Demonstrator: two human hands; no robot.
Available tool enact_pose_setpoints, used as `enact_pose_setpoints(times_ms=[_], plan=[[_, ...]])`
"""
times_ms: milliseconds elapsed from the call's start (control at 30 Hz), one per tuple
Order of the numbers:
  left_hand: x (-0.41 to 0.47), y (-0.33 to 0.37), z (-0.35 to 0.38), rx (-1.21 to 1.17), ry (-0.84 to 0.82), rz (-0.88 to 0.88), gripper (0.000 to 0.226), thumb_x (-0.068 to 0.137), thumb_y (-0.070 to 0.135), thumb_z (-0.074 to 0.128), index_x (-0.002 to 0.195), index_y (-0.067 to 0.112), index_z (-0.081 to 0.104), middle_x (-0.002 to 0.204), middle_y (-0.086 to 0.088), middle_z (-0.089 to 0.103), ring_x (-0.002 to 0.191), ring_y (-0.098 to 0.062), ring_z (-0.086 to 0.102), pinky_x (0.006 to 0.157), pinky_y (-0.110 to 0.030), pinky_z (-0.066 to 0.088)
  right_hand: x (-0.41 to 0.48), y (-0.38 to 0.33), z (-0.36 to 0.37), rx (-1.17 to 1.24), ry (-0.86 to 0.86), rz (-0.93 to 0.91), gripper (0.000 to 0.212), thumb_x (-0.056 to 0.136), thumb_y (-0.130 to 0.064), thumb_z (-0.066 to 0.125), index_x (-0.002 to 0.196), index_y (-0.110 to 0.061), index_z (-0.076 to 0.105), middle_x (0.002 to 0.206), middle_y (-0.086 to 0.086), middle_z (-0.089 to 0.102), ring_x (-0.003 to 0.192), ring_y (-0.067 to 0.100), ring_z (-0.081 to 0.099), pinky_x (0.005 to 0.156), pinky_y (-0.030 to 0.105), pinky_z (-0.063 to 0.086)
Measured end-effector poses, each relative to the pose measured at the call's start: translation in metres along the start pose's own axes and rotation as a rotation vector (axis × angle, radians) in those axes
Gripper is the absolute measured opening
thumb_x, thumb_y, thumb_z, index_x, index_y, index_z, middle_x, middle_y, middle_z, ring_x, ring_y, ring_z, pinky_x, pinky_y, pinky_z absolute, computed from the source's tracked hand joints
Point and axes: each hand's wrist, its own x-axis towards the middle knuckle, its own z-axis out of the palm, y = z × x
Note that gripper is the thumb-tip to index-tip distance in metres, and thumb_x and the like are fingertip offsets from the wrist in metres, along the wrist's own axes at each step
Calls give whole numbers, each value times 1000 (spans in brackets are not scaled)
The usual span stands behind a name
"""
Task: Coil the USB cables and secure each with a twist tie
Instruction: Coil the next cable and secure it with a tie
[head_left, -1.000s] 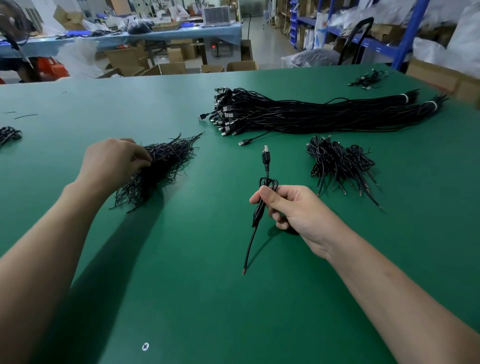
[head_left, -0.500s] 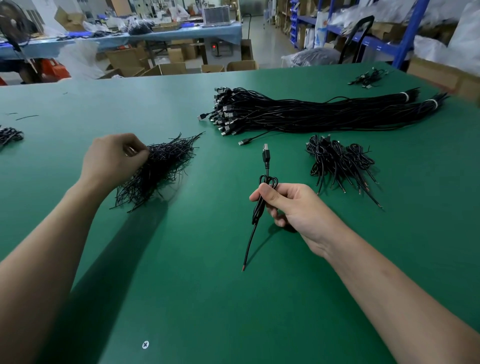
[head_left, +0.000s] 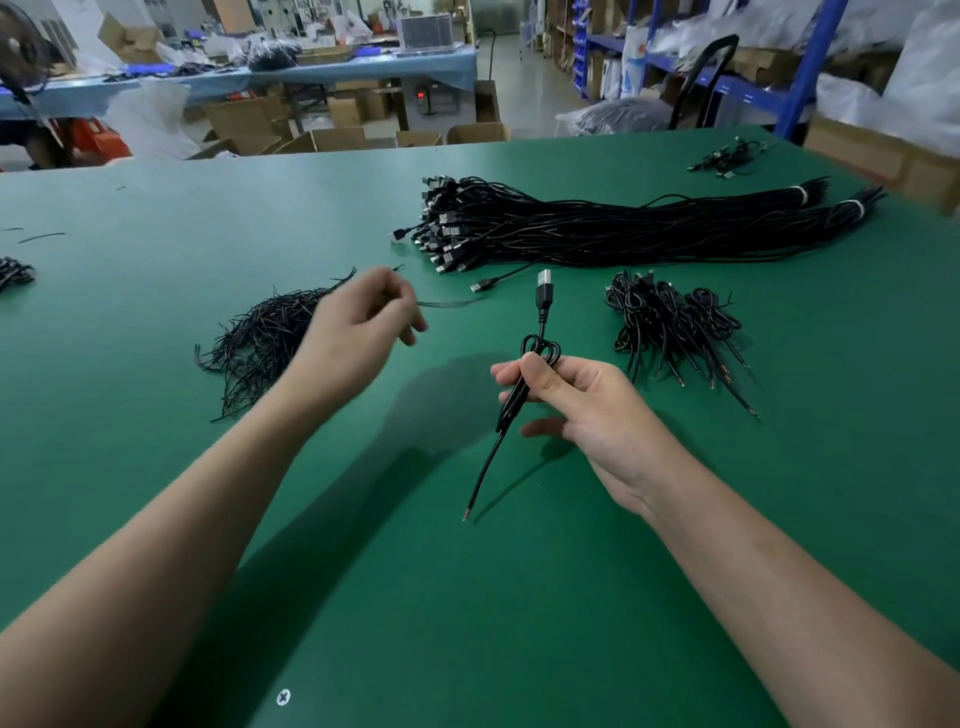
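A wide green table (head_left: 467, 597) stood in a packing workshop, with blue steel shelving (head_left: 810, 67) and open brown cardboard boxes (head_left: 322, 137) on the floor beyond its far edge. Across the far middle of the table lay a long bundle of straight black USB cables (head_left: 623, 234), banded white at its right end. This looked like the stock not yet coiled, and it was by far the largest lot, so most of the job seemed to lie ahead.

Just in front of the bundle, toward its right, sat a small heap of coiled black cables (head_left: 670, 327). These were judged finished, though their ties were too small to make out. In front of the bundle's plug end, the right hand (head_left: 576, 400) gripped a folded black USB cable (head_left: 537, 358) at its middle, silver plug up and bare tail slanting down toward the table. In front of the bundle and to its left lay a loose pile of black twist ties (head_left: 260, 338). Beside it the left hand (head_left: 358, 322), blurred, had its fingers curled and seemed to pinch a thin black twist tie (head_left: 447, 304). The cable in hand was coiled but not yet tied.

The boxes stood open, yet nothing inside them could be told.
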Motion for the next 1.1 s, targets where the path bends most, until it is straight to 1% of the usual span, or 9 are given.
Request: enact_pose_setpoints(times_ms=[67,167,233,433,667,833,933,1033,1100], plan=[[-9,2,16,-56,-65,17,10,94,11,55,88,15,61,84,-1,74,73,-10,66,63,-15,45,2,0,0,69,18,-19,28,84,-45,66,85,-20,79,113,-2,76,107,16,70,70,23,56],[-20,-3,29,-50,-113,50,10,95,8,57,88,12,63,82,-1,74,75,-14,69,75,-29,53,3,1,-2,139,31,-32,30,87,-39,63,91,-12,75,111,6,76,104,20,72,73,27,60],[-25,-8,33,-21,-129,67,11,95,8,58,87,13,64,80,0,74,74,-15,70,74,-33,54,3,2,-2,148,33,-30,31,89,-37,62,94,-8,74,109,10,76,103,23,73,75,28,60],[-34,-19,39,107,-194,123,13,91,17,71,80,22,70,74,9,72,53,5,56,52,-10,41,2,3,-4,106,93,-26,33,89,-37,62,98,-8,74,109,2,77,101,21,74,74,27,60],[-33,-21,38,141,-165,160,9,90,23,77,81,21,76,73,14,69,47,14,47,52,-2,34,5,5,-7,39,157,7,27,99,-31,59,96,-8,75,102,5,78,97,19,75,73,26,61],[-27,-27,30,146,-156,81,9,90,33,76,83,27,76,77,18,70,58,7,54,58,-10,38,4,4,-7,36,179,26,27,99,-29,59,97,-7,74,103,5,78,95,18,75,69,25,61],[-21,-33,21,178,-79,35,11,90,34,75,82,26,75,76,25,69,65,5,60,59,-9,37,4,3,-8,38,175,31,27,100,-29,59,97,-7,73,103,6,78,94,19,75,67,24,60],[-17,-38,7,299,11,18,12,89,31,76,78,27,73,74,19,68,73,3,61,61,-8,40,4,3,-8,35,165,40,28,99,-30,59,98,-6,73,103,6,78,94,19,75,67,24,60],[-14,-41,-1,447,39,37,13,89,28,76,77,27,70,82,13,67,74,-3,61,71,-24,50,4,3,-8,27,157,42,28,99,-30,59,98,-6,73,103,6,78,94,19,75,66,23,60]])
